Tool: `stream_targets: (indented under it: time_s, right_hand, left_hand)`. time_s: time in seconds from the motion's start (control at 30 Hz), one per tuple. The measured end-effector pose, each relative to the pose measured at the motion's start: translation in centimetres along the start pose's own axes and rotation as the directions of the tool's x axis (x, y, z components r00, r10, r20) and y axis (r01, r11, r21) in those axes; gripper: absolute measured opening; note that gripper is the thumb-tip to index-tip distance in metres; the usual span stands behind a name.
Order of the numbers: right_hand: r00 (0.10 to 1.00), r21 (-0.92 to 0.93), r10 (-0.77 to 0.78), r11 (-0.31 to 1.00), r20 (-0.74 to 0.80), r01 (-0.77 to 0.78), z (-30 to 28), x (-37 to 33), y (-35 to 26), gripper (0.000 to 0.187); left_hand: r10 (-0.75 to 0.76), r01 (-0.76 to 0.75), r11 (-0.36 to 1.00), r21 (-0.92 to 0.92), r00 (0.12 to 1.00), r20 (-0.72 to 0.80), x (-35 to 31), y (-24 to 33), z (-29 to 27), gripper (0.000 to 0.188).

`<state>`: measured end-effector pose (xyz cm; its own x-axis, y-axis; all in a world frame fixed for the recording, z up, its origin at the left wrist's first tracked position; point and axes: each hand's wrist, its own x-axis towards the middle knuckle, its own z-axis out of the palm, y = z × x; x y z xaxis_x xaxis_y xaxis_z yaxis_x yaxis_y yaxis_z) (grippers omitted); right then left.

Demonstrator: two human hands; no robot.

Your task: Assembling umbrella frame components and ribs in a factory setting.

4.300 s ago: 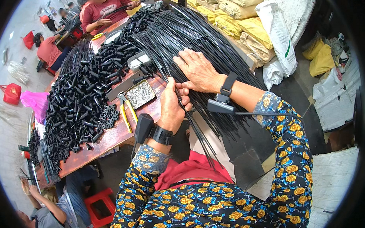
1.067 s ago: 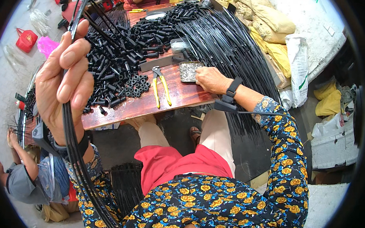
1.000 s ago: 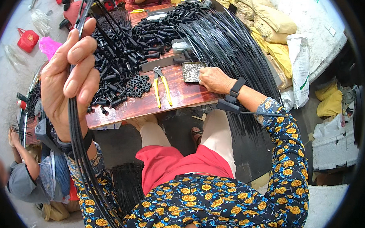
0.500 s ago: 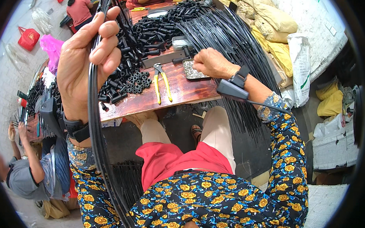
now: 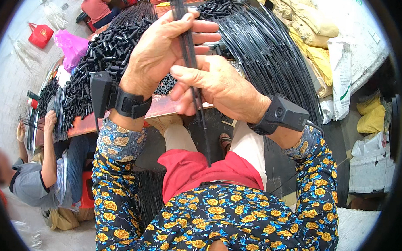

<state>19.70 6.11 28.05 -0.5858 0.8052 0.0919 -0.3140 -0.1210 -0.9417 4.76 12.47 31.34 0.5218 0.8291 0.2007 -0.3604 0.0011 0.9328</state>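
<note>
L hand [image 5: 155,53] grips thin blk rods [image 5: 189,49], held up over near edge of table [image 5: 165,105]; R hand [image 5: 227,84] is at same rods lower down, can't tell how tight; blk tubes [image 5: 104,55] heaped on table, rod pile [image 5: 274,57] along its R side

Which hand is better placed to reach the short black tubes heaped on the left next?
Probably your left hand: it lies nearer those black tubes, while your right hand is farther right. Both are at the thin black rods, so neither looks free.
</note>
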Motion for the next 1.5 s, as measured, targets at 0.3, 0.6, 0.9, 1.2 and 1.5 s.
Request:
stream_targets:
  time_s: [0.3,0.6,0.9,1.2,1.5]
  right_hand:
    - [0.974,-0.007,-0.080,0.997,-0.213,0.080,-3.2,-1.7,-1.4,0.027]
    - [0.945,-0.096,-0.108,0.992,-0.307,0.082,-3.0,-5.0,-1.8,0.030]
    - [0.938,-0.074,-0.151,0.988,-0.312,0.134,-1.7,-4.4,-2.1,0.034]
    - [0.922,-0.166,-0.164,0.980,-0.351,0.111,-0.4,-3.0,-2.1,0.033]
    - [0.925,-0.157,-0.194,0.976,-0.327,0.149,0.2,-2.6,-1.1,0.034]
  left_hand:
    - [0.019,0.111,0.923,0.369,0.943,-0.331,-1.1,-3.5,-4.9,0.024]
    - [0.390,0.368,-0.034,0.929,0.861,-0.327,-4.5,-17.5,-2.9,0.060]
    - [0.435,0.445,0.026,0.895,0.801,-0.411,-2.9,-17.6,-2.8,0.046]
    - [0.503,0.343,0.274,0.899,0.745,-0.437,-5.5,-13.3,-1.9,0.067]
    - [0.581,0.351,0.318,0.881,0.662,-0.474,-16.7,-8.1,-2.7,0.053]
